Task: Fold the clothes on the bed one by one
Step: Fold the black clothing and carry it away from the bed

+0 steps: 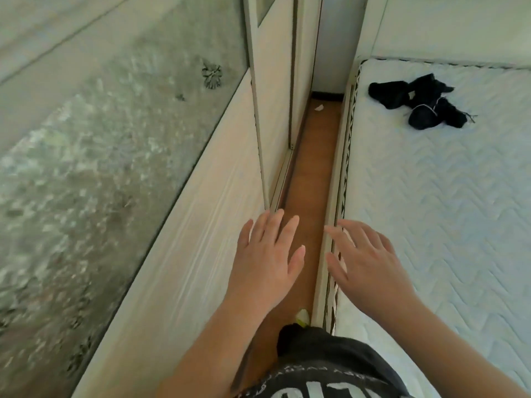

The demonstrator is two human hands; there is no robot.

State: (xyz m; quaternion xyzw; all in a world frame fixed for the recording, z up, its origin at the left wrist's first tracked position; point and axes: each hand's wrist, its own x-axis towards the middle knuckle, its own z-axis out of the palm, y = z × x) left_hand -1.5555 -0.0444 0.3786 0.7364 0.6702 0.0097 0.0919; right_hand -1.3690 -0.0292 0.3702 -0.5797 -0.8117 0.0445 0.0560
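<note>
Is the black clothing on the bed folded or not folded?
Not folded: the black clothing lies crumpled in an uneven heap on the mattress, untouched by either hand.

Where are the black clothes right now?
In the head view, the black clothes lie bunched on the white mattress, upper right, near its far end.

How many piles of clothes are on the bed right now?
1. A single heap of black clothes lies bunched at the far end of the mattress. The bed's right side runs out of view, so more may be hidden.
</note>
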